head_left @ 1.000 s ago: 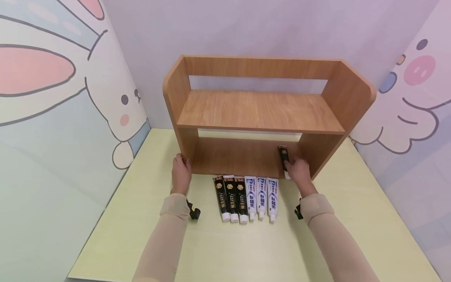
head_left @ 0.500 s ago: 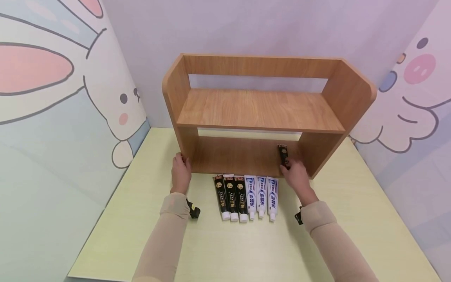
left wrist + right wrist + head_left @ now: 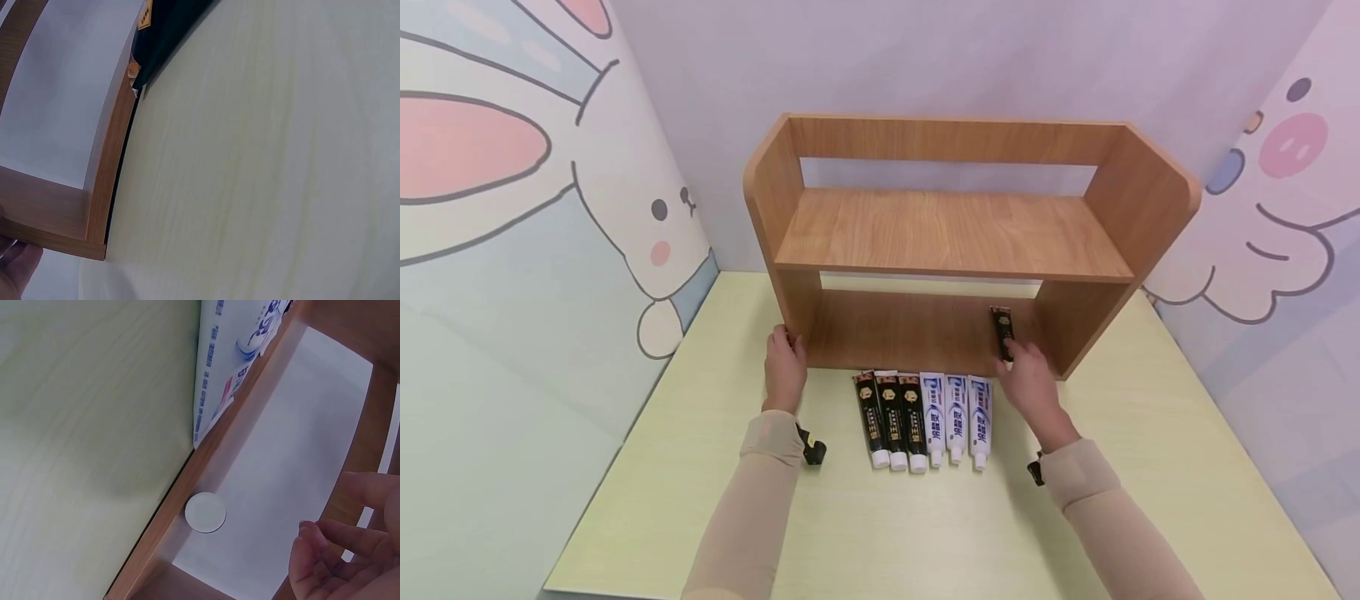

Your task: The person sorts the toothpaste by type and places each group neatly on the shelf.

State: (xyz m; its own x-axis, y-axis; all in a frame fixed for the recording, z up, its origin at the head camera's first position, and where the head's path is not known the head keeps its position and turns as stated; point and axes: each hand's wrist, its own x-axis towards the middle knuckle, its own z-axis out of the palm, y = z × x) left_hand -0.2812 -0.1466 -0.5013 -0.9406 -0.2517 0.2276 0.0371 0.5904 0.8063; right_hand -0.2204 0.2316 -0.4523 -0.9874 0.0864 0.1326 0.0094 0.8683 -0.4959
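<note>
Gripping, with the left hand, the low front part of the left side panel of the wooden shelf. At the right front of the shelf, reaching in over the lower board with the right hand, fingers loosely bent and holding nothing. Just beyond those fingers, on the lower board near the right end of the shelf, a single black tube. Apart from the fingers in the right wrist view, its round white cap. Cannot tell of any touch on its body, hidden in that view.

At both wrists, in front of the shelf, small black devices and beige sleeves. Between the arms, close along the shelf's front edge, a row of three black tubes to the left and three white tubes to the right, with caps pointing away from the shelf. Under the shelf and the row, a pale yellow-green desk. Behind the shelf, a pale lilac wall; left of it, a painted rabbit; right of it, a painted pig.
</note>
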